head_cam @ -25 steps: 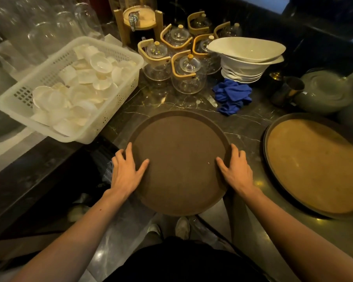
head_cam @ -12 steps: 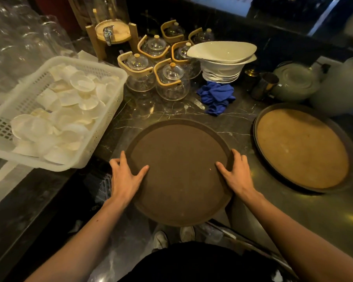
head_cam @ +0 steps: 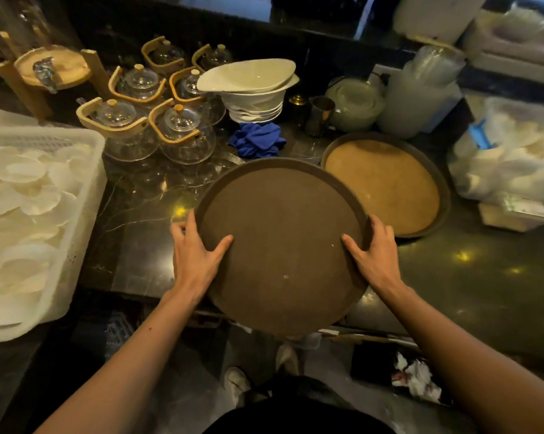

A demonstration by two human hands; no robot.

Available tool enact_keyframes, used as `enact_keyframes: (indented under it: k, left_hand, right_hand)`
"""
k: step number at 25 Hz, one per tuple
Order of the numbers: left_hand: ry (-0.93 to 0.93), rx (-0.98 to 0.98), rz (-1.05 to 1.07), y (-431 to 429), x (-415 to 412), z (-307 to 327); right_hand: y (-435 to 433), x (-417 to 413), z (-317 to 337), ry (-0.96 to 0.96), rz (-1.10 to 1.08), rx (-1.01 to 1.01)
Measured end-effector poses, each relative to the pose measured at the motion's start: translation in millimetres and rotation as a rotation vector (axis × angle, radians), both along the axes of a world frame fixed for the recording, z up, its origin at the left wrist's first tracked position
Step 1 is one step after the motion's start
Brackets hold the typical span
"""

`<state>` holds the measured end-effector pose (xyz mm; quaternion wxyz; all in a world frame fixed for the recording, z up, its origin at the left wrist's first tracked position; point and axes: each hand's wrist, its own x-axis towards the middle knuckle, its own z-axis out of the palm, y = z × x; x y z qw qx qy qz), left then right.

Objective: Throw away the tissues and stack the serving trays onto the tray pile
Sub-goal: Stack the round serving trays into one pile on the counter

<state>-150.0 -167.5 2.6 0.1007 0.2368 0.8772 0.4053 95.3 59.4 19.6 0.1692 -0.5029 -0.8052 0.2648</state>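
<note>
A round dark-brown serving tray (head_cam: 283,233) is held over the counter's front edge, its far rim overlapping a second round tray with a tan surface (head_cam: 386,186) to the right. My left hand (head_cam: 195,255) grips the brown tray's left rim, thumb on top. My right hand (head_cam: 374,255) grips its right rim the same way. Crumpled white tissues (head_cam: 416,379) lie low down in a dark bin under the counter at the right.
A white plastic basket of small dishes (head_cam: 76,214) stands at the left. Several glass teapots (head_cam: 183,133), stacked white bowls (head_cam: 252,89), a blue cloth (head_cam: 258,139), a metal cup (head_cam: 319,115) and plastic containers (head_cam: 418,98) line the back. Bagged white items (head_cam: 512,158) sit far right.
The brown tray has been lifted and carried to the right in both hands, and its far rim now overlaps the tan tray. The view has swung right too.
</note>
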Motion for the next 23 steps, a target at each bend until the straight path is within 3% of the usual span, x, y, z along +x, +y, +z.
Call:
enact_keyframes:
  k: [8,23]
  left_hand:
    - [-0.005,0.053,-0.114,87.1,44.6,13.5]
    - [-0.027,-0.009,0.003,251.8,144.0,25.8]
  right_hand:
    - [50.6,70.5,10.9,0.088,-0.166,0.032]
    - [228.7,150.4,-6.7,0.293,-0.258,-0.145]
